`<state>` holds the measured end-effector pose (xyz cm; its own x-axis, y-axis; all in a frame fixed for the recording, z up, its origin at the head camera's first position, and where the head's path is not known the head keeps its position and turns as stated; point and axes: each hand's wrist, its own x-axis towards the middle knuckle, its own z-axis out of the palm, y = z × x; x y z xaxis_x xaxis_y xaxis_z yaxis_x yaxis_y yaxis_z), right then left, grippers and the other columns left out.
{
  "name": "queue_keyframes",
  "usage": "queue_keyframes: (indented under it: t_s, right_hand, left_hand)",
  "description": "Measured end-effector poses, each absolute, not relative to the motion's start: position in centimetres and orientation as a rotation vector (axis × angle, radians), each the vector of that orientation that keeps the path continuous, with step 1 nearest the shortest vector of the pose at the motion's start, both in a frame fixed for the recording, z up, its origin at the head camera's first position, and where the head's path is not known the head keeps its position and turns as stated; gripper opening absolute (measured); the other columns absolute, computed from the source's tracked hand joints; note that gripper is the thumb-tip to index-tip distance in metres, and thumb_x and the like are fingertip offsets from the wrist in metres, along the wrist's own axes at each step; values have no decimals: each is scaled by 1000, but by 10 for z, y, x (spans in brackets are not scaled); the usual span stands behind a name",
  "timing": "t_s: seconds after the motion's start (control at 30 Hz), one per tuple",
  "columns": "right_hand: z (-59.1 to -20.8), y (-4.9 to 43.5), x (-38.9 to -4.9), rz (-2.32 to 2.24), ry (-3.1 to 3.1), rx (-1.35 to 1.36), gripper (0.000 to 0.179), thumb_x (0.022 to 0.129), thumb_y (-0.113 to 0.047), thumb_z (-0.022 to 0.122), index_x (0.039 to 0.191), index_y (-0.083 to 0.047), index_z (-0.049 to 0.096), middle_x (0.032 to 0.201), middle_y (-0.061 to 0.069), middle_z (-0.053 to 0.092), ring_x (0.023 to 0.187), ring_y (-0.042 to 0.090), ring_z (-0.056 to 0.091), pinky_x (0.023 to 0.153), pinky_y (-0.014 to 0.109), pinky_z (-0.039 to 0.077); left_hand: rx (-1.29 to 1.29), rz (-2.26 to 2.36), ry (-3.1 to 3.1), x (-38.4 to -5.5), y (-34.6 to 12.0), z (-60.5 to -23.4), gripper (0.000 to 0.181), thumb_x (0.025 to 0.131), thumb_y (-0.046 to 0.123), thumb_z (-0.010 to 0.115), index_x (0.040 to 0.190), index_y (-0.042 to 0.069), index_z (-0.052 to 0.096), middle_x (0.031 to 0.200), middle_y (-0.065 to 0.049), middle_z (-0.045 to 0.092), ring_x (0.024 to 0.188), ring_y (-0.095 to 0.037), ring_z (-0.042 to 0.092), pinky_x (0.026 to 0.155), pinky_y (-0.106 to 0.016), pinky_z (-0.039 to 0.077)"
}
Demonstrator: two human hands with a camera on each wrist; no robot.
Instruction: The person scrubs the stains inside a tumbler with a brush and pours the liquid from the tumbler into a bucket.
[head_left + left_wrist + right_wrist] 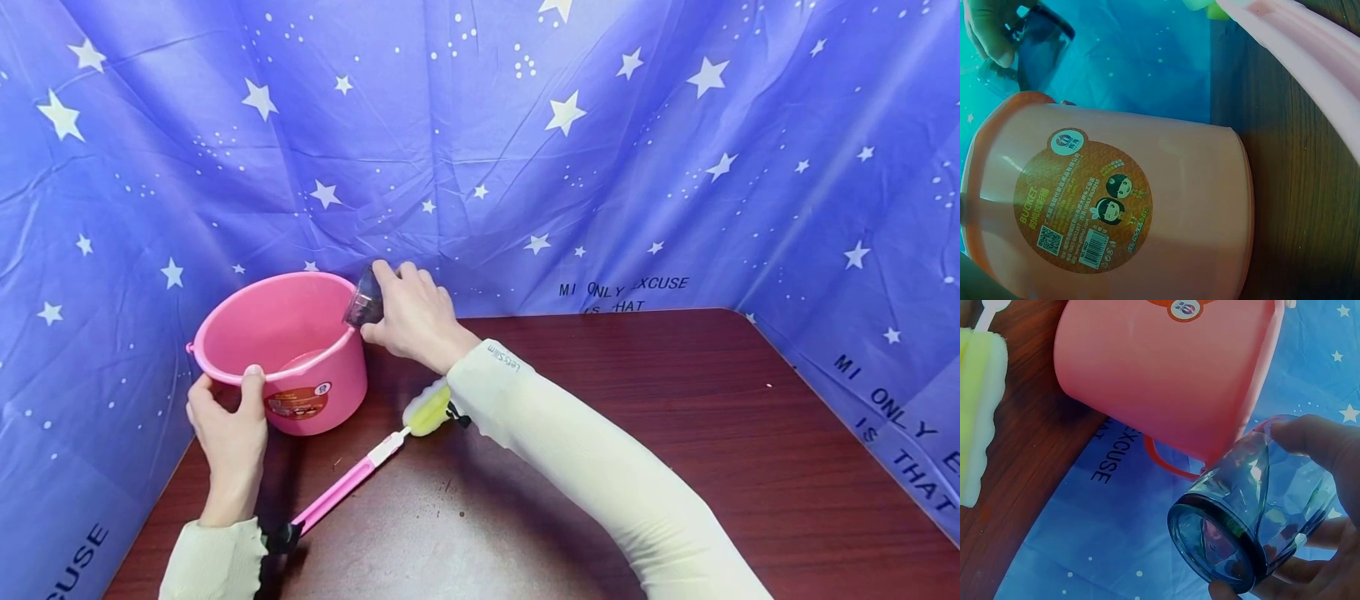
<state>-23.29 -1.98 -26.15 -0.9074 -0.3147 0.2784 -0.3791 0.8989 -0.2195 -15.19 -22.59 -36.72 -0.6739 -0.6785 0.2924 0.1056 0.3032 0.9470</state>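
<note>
A pink bucket (333,392) stands upright on the table's left side, with a round orange label (1085,200) on its wall. My left hand (228,437) holds its near left rim, thumb on the rim and fingers beside it. In my right hand (416,312) is a clear, dark-tinted faceted cup (1229,512), gripped between thumb and fingers. The cup is tilted at the bucket's right rim, its mouth toward the bucket and its base outward. A faint curved line shows inside the bucket; whether it is liquid, I cannot tell.
A sponge bottle brush with a pink handle (341,492) and a yellow-and-white head (427,410) lies on the brown table (637,400), partly under the right sleeve. Small drops or specks dot the tabletop nearby. A blue star-patterned curtain (465,125) hangs around the table.
</note>
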Motion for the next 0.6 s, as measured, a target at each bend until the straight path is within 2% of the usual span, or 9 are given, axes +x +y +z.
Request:
queue_keyframes:
  t_s: [0.17, 0.4, 0.6]
  right_hand:
    - [-260, -21, -234, 375, -2832, 526, 75, 73, -51, 71, 136, -24, 40, 111, 4, 52, 101, 24, 52, 77, 43, 48]
    - [-258, -22, -235, 364, -2842, 528, 76, 73, -51, 71, 137, -23, 40, 114, 5, 52, 103, 25, 52, 78, 44, 48]
    - [-255, -22, -236, 371, -2853, 534, 76, 72, -52, 72, 135, -24, 42, 112, 5, 52, 103, 23, 52, 77, 45, 48]
  left_hand:
    - [507, -1432, -1872, -152, -226, -368, 58, 88, 32, 64, 132, -1, 44, 110, 10, 36, 117, -19, 34, 97, -33, 28]
    - [513, -1440, -1877, -152, -226, -367, 59, 88, 33, 63, 132, 0, 43, 115, 4, 38, 118, -22, 34, 99, -35, 26]
    - [513, -1437, -1880, -151, -226, -367, 60, 88, 33, 64, 133, 0, 43, 116, 2, 38, 119, -22, 34, 100, -35, 26]
